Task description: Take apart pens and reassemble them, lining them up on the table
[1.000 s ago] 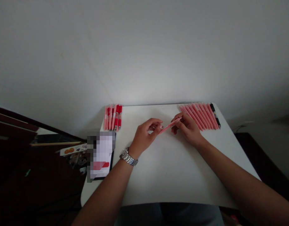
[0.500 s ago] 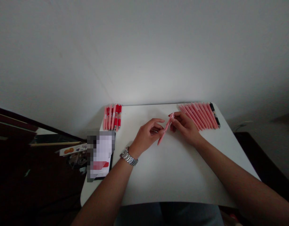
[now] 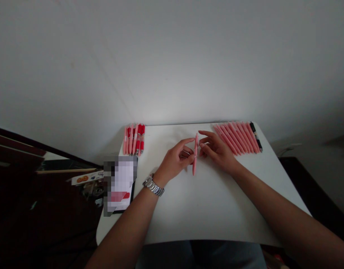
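My left hand (image 3: 180,155) pinches a pink pen (image 3: 195,151) between thumb and fingers. The pen stands nearly upright in the view, above the middle of the white table (image 3: 200,209). Just right of it is my right hand (image 3: 216,151), its index finger stretched out and the other fingers curled loosely. A narrow gap seems to lie between these fingertips and the pen. Behind my right hand, a row of pink pens (image 3: 239,138) lies side by side, ending in a black pen (image 3: 255,137).
At the back left of the table lies a group of pink and red pens (image 3: 134,140). A phone or tablet (image 3: 123,205) with a blurred screen rests along the left edge. The wall (image 3: 172,67) rises behind the table. Dark clutter sits beyond the left side.
The pen has turned from a slant to nearly upright. My right hand has let go of its upper end, and its index finger has straightened. My left hand keeps its grip.
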A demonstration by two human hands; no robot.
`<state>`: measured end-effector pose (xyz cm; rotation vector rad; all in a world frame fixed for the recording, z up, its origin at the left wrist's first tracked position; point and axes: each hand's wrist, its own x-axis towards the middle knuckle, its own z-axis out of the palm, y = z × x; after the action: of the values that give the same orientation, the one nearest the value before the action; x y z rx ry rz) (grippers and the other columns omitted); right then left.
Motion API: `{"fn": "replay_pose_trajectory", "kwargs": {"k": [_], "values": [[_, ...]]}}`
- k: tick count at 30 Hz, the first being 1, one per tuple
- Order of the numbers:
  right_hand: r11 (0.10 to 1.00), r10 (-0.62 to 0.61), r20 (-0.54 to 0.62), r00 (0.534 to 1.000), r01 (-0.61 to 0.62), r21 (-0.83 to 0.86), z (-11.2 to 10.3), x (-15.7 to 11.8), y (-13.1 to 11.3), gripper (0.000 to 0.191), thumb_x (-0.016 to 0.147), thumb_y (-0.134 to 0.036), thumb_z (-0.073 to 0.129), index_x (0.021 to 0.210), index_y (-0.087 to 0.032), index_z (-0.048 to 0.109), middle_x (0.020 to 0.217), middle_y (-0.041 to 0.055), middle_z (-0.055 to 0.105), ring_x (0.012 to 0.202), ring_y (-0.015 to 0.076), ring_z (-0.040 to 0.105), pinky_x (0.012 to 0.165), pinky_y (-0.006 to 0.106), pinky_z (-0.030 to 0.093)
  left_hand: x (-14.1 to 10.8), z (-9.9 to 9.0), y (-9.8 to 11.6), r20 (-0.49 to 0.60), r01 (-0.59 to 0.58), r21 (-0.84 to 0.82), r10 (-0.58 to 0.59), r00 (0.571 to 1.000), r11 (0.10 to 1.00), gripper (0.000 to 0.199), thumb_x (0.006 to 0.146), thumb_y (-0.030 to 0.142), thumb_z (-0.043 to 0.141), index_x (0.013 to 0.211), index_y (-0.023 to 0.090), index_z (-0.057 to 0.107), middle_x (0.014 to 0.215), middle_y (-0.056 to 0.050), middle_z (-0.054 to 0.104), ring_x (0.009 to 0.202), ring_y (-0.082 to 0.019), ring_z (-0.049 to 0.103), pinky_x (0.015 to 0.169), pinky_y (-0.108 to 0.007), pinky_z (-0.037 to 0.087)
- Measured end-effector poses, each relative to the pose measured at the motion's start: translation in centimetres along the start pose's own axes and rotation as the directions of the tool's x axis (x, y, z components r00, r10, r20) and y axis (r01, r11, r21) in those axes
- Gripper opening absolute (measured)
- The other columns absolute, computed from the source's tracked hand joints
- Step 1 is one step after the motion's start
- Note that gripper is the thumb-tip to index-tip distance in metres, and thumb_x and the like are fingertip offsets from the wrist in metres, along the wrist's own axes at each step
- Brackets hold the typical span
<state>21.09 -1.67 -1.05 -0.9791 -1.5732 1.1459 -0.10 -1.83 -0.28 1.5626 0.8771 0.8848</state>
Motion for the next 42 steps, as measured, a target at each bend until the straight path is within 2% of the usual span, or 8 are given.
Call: {"fn": "replay_pose_trajectory", "kwargs": {"k": [8, 18, 30, 42], "values": [[1.000, 0.019, 0.029, 0.999, -0.019, -0.018, -0.18, 0.03, 0.57, 0.055, 0.094, -0.044, 0.067, 0.143, -0.030, 0.047, 0.105, 0.0033, 0.066, 0.078, 0.0139, 0.066, 0.070, 0.029, 0.056, 0.01, 0.00, 0.14, 0.022, -0.024, 0.002, 0.024, 0.999, 1.000, 0.058, 0.089, 0.026, 0.070, 0.144, 0.026, 0.052, 0.094, -0.004, 0.070, 0.081, -0.015, 0.071, 0.075, -0.027, 0.060], [0.999, 0.036, 0.001, 0.999, -0.036, 0.024, 0.05, 0.19, 0.13, 0.058, 0.087, -0.045, 0.075, 0.137, -0.028, 0.049, 0.097, 0.0015, 0.068, 0.075, 0.0142, 0.066, 0.066, 0.028, 0.055, -0.15, -0.11, 0.07, 0.075, -0.013, 0.031, 0.010, 0.997, 0.999, 0.066, 0.090, 0.028, 0.070, 0.151, 0.030, 0.046, 0.102, -0.005, 0.070, 0.085, -0.015, 0.070, 0.077, -0.027, 0.059], [0.998, 0.049, -0.002, 0.999, -0.049, 0.044, -0.03, 0.20, 0.17, 0.050, 0.088, -0.043, 0.075, 0.131, -0.028, 0.053, 0.097, 0.0017, 0.069, 0.079, 0.0152, 0.068, 0.070, 0.030, 0.056, -0.03, -0.18, -0.23, 0.091, -0.009, 0.018, 0.007, 0.996, 1.000, 0.066, 0.090, 0.028, 0.069, 0.152, 0.031, 0.046, 0.102, -0.005, 0.071, 0.083, -0.014, 0.069, 0.076, -0.026, 0.058], [0.998, 0.028, -0.007, 1.000, -0.027, 0.055, -0.07, 0.18, 0.47, 0.045, 0.090, -0.040, 0.073, 0.128, -0.028, 0.051, 0.096, 0.0010, 0.067, 0.077, 0.0136, 0.065, 0.067, 0.027, 0.053, -0.06, -0.16, -0.31, 0.112, -0.010, 0.015, 0.008, 0.994, 1.000, 0.063, 0.093, 0.029, 0.066, 0.152, 0.031, 0.046, 0.102, -0.004, 0.070, 0.085, -0.013, 0.066, 0.078, -0.026, 0.057]]}}
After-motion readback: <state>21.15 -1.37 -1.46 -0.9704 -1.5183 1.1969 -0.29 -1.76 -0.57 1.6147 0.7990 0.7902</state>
